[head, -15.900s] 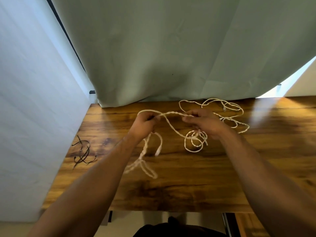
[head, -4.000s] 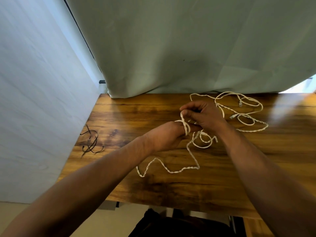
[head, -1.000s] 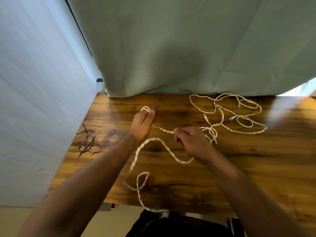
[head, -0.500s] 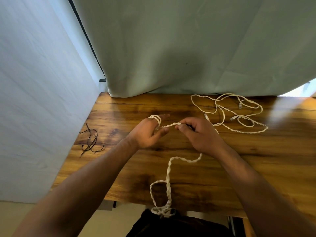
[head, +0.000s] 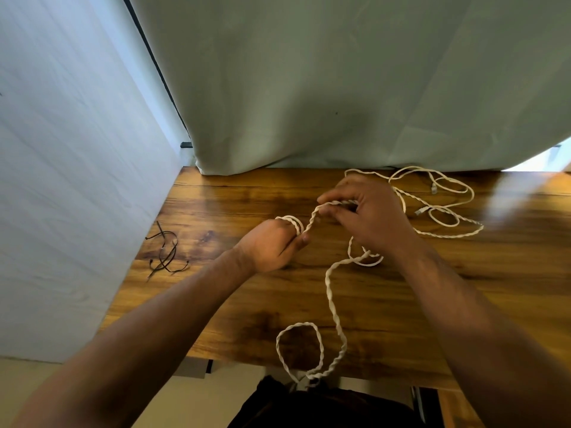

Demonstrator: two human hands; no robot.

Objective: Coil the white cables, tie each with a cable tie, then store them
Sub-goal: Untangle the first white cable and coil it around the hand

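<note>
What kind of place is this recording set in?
Likely a home or small-office room: a wooden table against a pale green curtain and a white wall, white cable loose on the tabletop.

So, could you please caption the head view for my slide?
Fingers of left hand looped with white twisted cable, right hand pinching it, over wooden table.

Place: looks like a room at home
Signs: shiny wooden tabletop (head: pixel 216 208), pale green curtain (head: pixel 309 88) behind it, white wall (head: pixel 61 149)
</note>
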